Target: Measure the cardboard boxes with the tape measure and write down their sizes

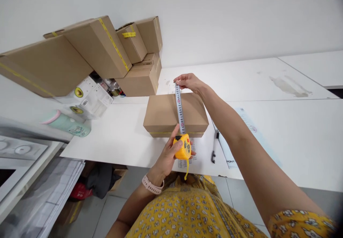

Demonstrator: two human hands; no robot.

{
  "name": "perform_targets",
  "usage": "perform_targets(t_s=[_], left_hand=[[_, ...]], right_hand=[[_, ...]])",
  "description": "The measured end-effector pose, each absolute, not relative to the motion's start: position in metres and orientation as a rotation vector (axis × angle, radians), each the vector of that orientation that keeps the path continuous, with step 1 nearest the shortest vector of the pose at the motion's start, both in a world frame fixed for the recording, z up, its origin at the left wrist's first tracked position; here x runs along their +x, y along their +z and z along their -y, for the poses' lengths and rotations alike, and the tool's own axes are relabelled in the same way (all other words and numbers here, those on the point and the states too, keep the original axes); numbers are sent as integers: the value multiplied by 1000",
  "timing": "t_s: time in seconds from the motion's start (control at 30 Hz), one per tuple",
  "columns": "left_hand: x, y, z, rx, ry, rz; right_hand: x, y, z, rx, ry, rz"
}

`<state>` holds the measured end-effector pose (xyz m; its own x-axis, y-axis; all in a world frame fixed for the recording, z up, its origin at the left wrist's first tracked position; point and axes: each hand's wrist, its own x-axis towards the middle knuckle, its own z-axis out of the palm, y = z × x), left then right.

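Tape [180,118] was out over a box [163,111], both hands on it

So the box sat on the white bench [112,148]; call it the middle of the dial. Left hand [168,151] was at 6 o'clock, wrapped round the tape's yellow case [184,150]. Right hand [189,82] was up around 12, fingers pinched on the free end. The tape ran from 6 to 12 above the top, though I couldn't tell if it actually touched the cardboard. A pen [215,145] lay near the box at 4 o'clock, blue sheet [246,117] just past it. Bottle [72,125] was over at 9, with a carton pile [138,81] around 11.
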<state>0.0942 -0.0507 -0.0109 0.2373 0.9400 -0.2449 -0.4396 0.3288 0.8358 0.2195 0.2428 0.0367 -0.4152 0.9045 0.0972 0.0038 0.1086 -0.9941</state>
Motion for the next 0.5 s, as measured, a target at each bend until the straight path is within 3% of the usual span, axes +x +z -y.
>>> perform_targets(t_s=[0.2, 0.5], left_hand=[[94, -13, 62, 712, 1045, -896], [101, 13, 80, 714, 964, -906]], right_hand=[[219, 14, -246, -1098, 1291, 1572], [224, 7, -245, -1161, 1107, 2037]])
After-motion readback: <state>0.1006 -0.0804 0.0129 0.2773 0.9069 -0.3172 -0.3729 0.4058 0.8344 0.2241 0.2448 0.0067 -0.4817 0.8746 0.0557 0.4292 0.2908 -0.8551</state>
